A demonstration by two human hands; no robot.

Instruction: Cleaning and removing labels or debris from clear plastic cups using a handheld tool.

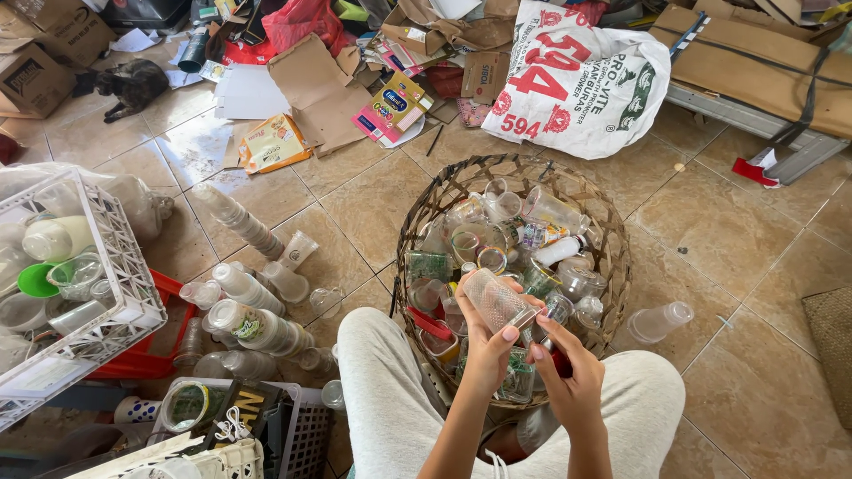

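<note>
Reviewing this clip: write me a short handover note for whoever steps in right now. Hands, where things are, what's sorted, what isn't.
Left hand: grips a clear ribbed plastic cup, tilted over the woven basket.
Right hand: holds a small red thing, too hidden to identify, at the cup's mouth.
Done: nested cup stacks lie on the floor to the left; the white crate holds more containers.
Left: the basket remains full of mixed cups and bottles; one loose cup lies to its right.

Low in the frame's centre, the left hand (486, 341) holds a clear plastic cup (497, 302) tilted over a woven basket (596, 206) full of clear containers. The right hand (568, 377) pinches something small and red just beside it. Stacked cups (257, 324) lie on the tiled floor (728, 239) at left.
</note>
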